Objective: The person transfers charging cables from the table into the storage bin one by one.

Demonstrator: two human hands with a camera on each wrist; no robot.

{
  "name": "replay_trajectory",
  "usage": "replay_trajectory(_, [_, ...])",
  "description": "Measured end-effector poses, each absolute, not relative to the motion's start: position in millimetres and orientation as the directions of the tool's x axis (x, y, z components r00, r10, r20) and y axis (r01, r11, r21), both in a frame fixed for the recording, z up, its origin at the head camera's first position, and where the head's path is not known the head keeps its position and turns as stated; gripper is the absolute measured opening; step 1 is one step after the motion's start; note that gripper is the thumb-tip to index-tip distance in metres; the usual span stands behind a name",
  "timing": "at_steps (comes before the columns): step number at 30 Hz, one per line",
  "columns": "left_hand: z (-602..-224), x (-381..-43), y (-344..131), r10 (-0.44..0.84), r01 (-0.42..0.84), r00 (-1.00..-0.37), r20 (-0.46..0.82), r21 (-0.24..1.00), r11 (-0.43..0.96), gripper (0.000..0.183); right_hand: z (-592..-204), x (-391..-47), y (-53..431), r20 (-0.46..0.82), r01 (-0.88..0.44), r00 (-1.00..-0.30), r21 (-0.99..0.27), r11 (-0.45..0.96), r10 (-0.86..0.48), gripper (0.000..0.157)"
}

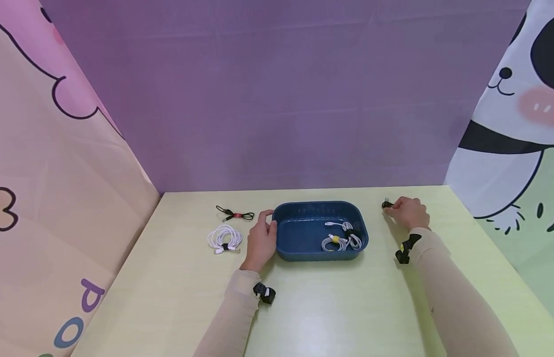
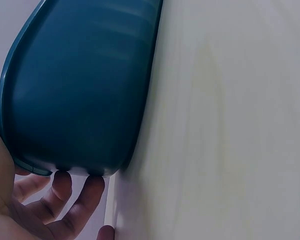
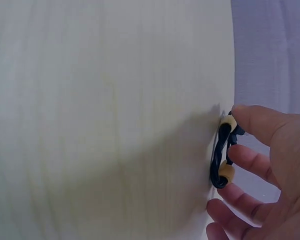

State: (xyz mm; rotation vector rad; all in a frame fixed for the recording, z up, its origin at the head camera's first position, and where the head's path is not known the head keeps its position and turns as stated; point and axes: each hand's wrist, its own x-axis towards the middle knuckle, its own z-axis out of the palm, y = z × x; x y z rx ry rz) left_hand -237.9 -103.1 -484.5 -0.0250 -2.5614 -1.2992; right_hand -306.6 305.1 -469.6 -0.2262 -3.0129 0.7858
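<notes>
A blue plastic basket (image 1: 299,257) stands in the middle of the table. My left hand (image 1: 260,243) grips its left end, and in the left wrist view fingertips (image 2: 92,185) touch the outer wall. Inside the basket, on its right side, lie white cables (image 1: 354,241), coiled and bound with a black tie and a yellow tie. Over to the right, my right hand (image 1: 408,212) pinches a small bundled black cable (image 1: 386,204) by the table's back edge. Two yellowish bands circle that black cable (image 3: 219,155) in the right wrist view.
Left of the basket lie a black cable with a red tie (image 1: 238,215) and, nearer, a coiled white cable with a black tie (image 1: 225,239). A purple cloth (image 1: 294,99) rises behind the table (image 1: 321,307); printed cloths flank both sides.
</notes>
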Motion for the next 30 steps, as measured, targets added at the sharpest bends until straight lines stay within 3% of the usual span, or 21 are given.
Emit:
replay_trajectory(13, [-486.7,-239.9,-103.7,-0.106,0.133,-0.964,0.243,0.789,0.6,0.037,-468.6,-305.9,304.8,-0.027,0.126,-0.991,-0.483,0.866,0.129,0.03])
replay_trajectory(30, [-485.5,-238.5,-103.3,-0.108,0.134,-0.964,0.245,0.79,0.598,0.037,-472.1,-304.1,306.4,0.029,0.085,-0.993,-0.468,0.88,0.112,0.027])
